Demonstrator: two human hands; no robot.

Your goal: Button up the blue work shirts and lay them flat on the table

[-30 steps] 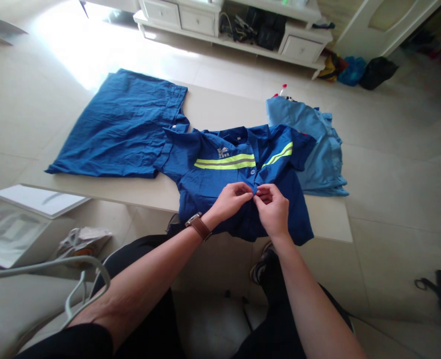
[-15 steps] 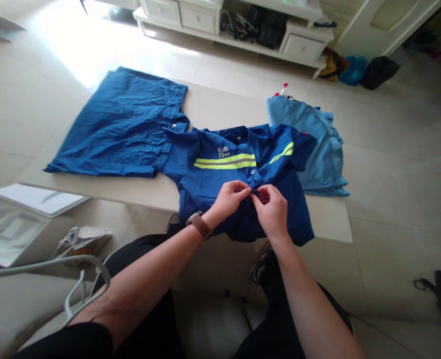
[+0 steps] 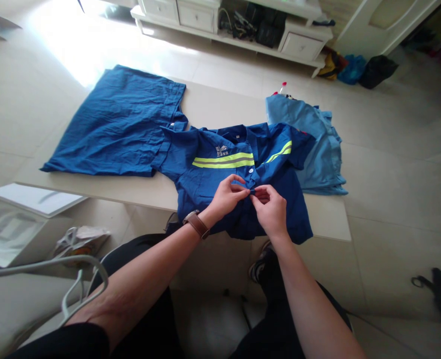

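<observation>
Two hands [image 3: 225,197], three blue garments [image 3: 220,172], one pale table [image 3: 220,109], one wristwatch [image 3: 197,224].

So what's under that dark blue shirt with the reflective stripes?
The shirt rests on a pale table, one sleeve over a lighter blue garment; anything beneath its middle is covered.

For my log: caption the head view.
Left hand and right hand pinch a blue shirt's placket on a table.
</observation>
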